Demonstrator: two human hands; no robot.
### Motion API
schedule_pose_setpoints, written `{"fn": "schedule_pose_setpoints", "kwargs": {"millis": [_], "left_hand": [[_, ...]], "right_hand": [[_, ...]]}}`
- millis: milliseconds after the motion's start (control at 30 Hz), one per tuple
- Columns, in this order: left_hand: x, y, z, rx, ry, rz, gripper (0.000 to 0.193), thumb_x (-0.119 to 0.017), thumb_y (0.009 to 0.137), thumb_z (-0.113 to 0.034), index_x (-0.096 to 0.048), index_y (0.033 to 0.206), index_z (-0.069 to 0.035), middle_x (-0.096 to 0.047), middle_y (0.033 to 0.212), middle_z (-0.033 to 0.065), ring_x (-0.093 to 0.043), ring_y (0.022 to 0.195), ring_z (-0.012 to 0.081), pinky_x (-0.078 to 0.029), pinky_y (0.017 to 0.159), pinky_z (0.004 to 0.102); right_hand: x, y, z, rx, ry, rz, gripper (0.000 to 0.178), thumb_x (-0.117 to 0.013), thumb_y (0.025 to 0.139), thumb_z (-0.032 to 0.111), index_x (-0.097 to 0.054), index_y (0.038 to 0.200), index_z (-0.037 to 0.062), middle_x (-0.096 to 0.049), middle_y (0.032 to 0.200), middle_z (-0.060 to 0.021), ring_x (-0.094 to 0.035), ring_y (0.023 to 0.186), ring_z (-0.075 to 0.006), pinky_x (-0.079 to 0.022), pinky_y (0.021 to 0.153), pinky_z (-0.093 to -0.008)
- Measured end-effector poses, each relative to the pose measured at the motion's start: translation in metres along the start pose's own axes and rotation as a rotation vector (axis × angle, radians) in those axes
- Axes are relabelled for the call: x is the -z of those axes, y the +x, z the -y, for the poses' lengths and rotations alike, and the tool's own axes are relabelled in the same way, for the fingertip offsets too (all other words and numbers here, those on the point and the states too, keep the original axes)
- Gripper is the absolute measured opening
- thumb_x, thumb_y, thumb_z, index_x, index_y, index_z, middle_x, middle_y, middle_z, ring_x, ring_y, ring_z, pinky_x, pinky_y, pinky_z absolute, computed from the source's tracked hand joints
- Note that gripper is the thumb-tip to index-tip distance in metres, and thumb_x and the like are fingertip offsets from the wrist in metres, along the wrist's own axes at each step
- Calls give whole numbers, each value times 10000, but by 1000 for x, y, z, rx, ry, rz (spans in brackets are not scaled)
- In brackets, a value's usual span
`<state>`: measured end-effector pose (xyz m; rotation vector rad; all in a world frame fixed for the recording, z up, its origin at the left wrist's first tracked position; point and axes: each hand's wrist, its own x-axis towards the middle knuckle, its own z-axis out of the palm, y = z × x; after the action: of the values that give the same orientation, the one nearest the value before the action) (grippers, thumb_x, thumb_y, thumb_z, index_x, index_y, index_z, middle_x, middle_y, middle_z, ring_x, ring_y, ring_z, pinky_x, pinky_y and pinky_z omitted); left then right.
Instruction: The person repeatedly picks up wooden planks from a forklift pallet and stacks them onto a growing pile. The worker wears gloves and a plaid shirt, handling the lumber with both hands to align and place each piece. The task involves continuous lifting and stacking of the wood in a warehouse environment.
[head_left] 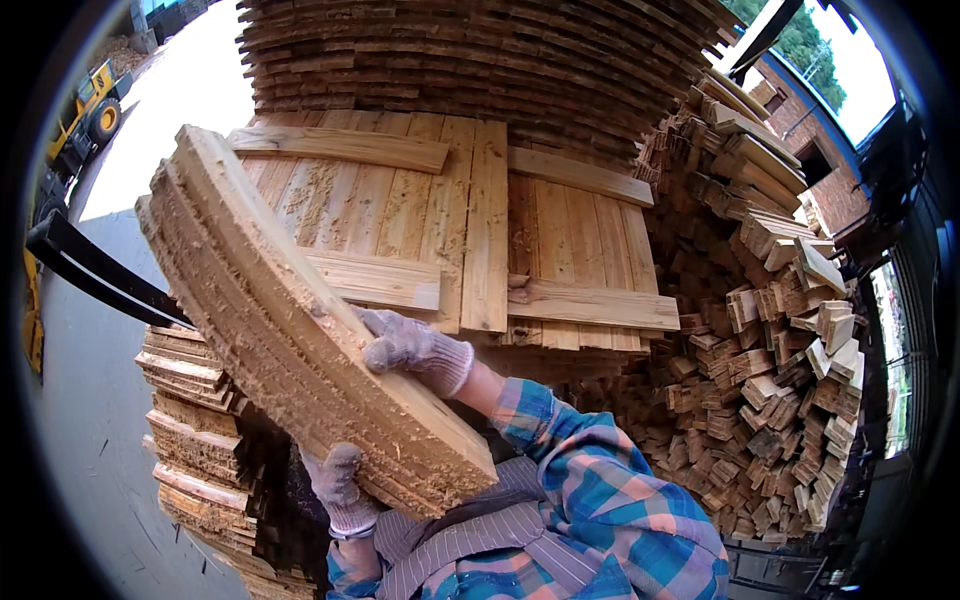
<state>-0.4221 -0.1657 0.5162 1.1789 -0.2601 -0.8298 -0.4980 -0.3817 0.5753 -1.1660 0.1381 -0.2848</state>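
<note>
A thick bundle of wooden boards [290, 330], dusted with sawdust, slants across my front from upper left to lower right. My left hand [340, 487], in a pale knitted work glove, grips its lower left side near the close end. On the upper right side my right hand [418, 350], gloved the same way, holds the bundle with the thumb over the top face. The fingers of both hands are partly hidden behind the boards. Just beyond lies a layer of planks [400, 190] with crosswise boards on it, one of them a crosswise slat [370, 280] beside the bundle.
A high stack of boards [470, 60] rises at the back. To the right is a large heap of short wood pieces [770, 400]. Another board stack [205, 450] stands at lower left, near a black curved bar [100, 270]. A yellow wheeled machine [95, 110] is at far left.
</note>
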Motion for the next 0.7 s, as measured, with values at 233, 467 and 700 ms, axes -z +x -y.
{"fn": "schedule_pose_setpoints", "kwargs": {"millis": [233,467,700], "left_hand": [[-229,53,104,-137,185,668,362,-504,964,-190,-497,1249,33,-640,1017,108,-643,814,157,-543,754,268],[-350,138,156,-65,947,456,744,-744,735,-91,-404,1386,25,-547,1320,206,-565,1185,282,-468,977,314],[-317,100,161,-656,1290,496,632,-725,788,-173,-487,1369,-106,-540,1314,192,-551,1180,339,-460,979,370]], "right_hand": [[169,-210,93,195,-322,-648,753,-710,780,508,-522,1283,-19,-630,1091,-95,-580,966,-161,-471,864,-298],[340,-351,77,82,-250,-1122,490,-696,842,286,-587,1230,7,-664,1056,-41,-605,937,-144,-470,869,-263],[360,-356,69,255,-158,-1099,770,-692,785,111,-323,1444,-36,-639,1100,-90,-601,913,-130,-481,832,-255]]}}
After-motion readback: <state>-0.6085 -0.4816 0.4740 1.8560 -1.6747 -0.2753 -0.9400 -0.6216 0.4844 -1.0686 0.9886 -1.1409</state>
